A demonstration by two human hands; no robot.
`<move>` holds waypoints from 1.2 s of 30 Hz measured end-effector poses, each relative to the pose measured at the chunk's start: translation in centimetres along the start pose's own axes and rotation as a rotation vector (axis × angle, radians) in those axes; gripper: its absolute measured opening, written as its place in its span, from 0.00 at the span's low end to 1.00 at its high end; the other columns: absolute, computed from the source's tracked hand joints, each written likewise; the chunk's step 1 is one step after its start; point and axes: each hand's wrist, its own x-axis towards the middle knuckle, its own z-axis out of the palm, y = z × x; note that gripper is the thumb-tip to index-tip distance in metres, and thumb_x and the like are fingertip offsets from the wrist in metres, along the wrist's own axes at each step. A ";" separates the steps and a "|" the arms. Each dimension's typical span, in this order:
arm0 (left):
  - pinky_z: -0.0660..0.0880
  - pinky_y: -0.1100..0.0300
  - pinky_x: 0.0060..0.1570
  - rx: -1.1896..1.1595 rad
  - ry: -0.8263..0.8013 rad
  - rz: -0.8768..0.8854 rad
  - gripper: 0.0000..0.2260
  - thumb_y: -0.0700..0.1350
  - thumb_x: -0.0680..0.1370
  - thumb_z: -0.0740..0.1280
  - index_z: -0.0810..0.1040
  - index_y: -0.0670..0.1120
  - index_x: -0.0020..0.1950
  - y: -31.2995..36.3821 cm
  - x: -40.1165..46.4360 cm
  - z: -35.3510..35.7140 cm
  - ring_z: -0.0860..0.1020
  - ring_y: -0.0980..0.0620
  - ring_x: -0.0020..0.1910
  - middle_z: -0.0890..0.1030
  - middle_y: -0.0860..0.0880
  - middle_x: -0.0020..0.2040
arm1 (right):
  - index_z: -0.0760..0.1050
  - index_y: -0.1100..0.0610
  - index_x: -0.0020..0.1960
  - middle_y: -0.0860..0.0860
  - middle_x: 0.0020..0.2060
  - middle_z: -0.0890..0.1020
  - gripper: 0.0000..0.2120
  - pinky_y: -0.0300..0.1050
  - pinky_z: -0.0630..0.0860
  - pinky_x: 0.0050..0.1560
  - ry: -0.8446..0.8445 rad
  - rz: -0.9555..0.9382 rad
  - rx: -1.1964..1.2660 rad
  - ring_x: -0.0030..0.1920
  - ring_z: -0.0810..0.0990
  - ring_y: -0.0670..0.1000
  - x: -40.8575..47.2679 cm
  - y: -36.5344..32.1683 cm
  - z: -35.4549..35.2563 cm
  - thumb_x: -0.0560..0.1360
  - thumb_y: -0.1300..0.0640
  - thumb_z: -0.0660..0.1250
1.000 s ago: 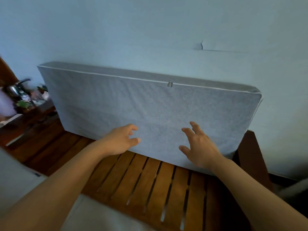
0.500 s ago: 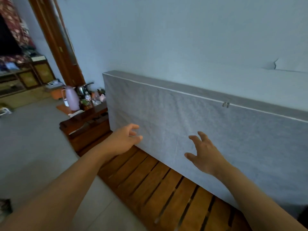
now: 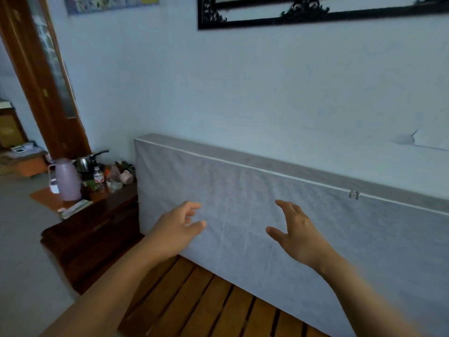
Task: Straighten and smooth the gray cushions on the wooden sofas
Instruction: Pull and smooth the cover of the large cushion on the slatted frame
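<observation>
A long gray cushion [image 3: 255, 207] stands on its edge on the slatted wooden sofa seat [image 3: 218, 307], leaning against the pale wall. A zipper pull shows near its top seam at the right. My left hand [image 3: 177, 227] hovers in front of the cushion's lower left part, fingers loosely curved and holding nothing. My right hand [image 3: 296, 234] is raised in front of the cushion's middle, fingers spread and empty. Whether either hand touches the fabric cannot be told.
A dark wooden side table [image 3: 92, 229] stands left of the sofa with a lilac thermos jug [image 3: 68, 180], a kettle and several small items. A brown door frame [image 3: 41, 76] rises at the left. A black-framed mirror [image 3: 315, 10] hangs on the wall above.
The view has swung left and upward, bringing the side table, door frame and mirror into sight. Both hands stay raised before the cushion, now nearer its left end.
</observation>
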 end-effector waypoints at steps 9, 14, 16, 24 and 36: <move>0.67 0.63 0.56 0.051 -0.152 0.124 0.21 0.49 0.79 0.64 0.66 0.51 0.72 -3.3 11.2 -1.5 0.71 0.54 0.66 0.69 0.49 0.70 | 0.53 0.53 0.77 0.52 0.75 0.59 0.33 0.42 0.63 0.67 0.089 0.190 0.026 0.72 0.63 0.52 5.4 -3.4 3.5 0.78 0.49 0.65; 0.71 0.53 0.62 0.124 -0.215 0.201 0.22 0.50 0.79 0.64 0.65 0.51 0.72 -1.6 17.2 2.4 0.71 0.51 0.65 0.69 0.49 0.70 | 0.54 0.54 0.76 0.53 0.75 0.59 0.33 0.44 0.61 0.68 0.123 0.250 0.002 0.72 0.62 0.54 9.3 0.2 3.1 0.77 0.49 0.66; 0.71 0.53 0.61 0.149 -0.231 0.210 0.22 0.50 0.79 0.64 0.64 0.51 0.72 -0.9 19.8 3.7 0.72 0.51 0.64 0.69 0.49 0.70 | 0.54 0.55 0.77 0.54 0.75 0.58 0.34 0.45 0.61 0.69 0.134 0.280 0.014 0.73 0.62 0.55 11.7 2.3 2.8 0.77 0.50 0.66; 0.68 0.53 0.63 0.277 -0.187 0.287 0.23 0.50 0.78 0.65 0.65 0.50 0.72 -0.6 31.5 6.3 0.69 0.48 0.68 0.70 0.47 0.70 | 0.50 0.53 0.77 0.54 0.77 0.51 0.36 0.52 0.59 0.72 0.105 0.357 0.033 0.75 0.56 0.56 21.2 7.4 3.9 0.77 0.48 0.66; 0.53 0.42 0.71 0.662 -0.215 0.503 0.31 0.60 0.77 0.63 0.55 0.56 0.77 -3.0 51.9 13.3 0.54 0.50 0.76 0.55 0.53 0.78 | 0.44 0.50 0.78 0.55 0.77 0.45 0.45 0.53 0.47 0.75 0.063 0.481 -0.259 0.77 0.46 0.58 36.6 14.8 7.8 0.73 0.44 0.70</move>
